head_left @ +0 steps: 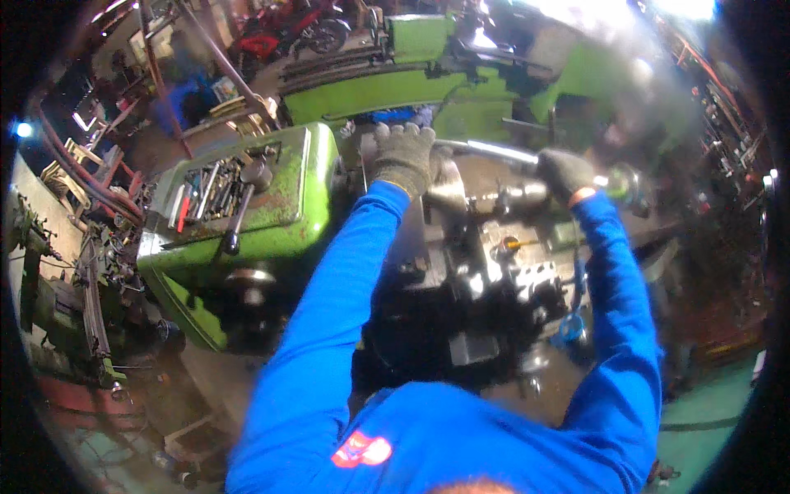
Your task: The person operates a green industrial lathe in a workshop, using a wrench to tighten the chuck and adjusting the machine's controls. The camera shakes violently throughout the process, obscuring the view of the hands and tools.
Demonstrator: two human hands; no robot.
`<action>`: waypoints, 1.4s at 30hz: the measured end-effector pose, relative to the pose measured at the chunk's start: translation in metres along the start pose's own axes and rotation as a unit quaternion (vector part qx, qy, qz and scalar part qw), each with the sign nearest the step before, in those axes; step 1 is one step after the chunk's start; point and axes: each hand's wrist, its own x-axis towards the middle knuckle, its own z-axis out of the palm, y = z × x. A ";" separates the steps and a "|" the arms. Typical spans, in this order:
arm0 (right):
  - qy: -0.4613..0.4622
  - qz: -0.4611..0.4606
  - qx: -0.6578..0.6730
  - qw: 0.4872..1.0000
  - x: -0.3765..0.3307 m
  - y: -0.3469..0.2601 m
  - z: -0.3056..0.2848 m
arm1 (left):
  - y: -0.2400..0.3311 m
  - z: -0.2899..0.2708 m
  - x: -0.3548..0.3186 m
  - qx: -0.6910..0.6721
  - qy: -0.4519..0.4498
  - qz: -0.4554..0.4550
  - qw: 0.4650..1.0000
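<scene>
Fingers [547, 160] of R hand [566, 174] round bar [504, 151], L hand [403, 156] on chuck [448, 178]

Smooth, shiny metal bar [502, 151], matt knitted gloves [405, 156] (rough-looking), glossy painted lathe housing [317, 181].

A metalworking workshop, with a green lathe [315, 183], metal tools [220, 189] and a red motorcycle [284, 34].
</scene>
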 end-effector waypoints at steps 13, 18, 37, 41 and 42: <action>-0.045 -0.066 -0.030 0.996 0.054 0.041 -0.002 | -0.001 0.018 0.036 0.041 -0.003 -0.001 0.999; 0.033 -0.068 0.015 0.997 0.069 0.049 0.033 | 0.009 0.004 0.037 0.060 -0.085 -0.077 0.992; -0.066 -0.003 -0.122 0.990 0.076 0.083 0.023 | -0.014 0.016 0.060 0.001 -0.146 -0.056 0.988; -0.065 -0.002 -0.173 0.983 0.068 0.061 0.002 | -0.026 0.026 0.070 -0.023 -0.181 -0.064 0.981; -0.065 0.004 -0.171 0.983 0.072 0.056 0.009 | -0.027 0.021 0.071 -0.013 -0.186 -0.062 0.980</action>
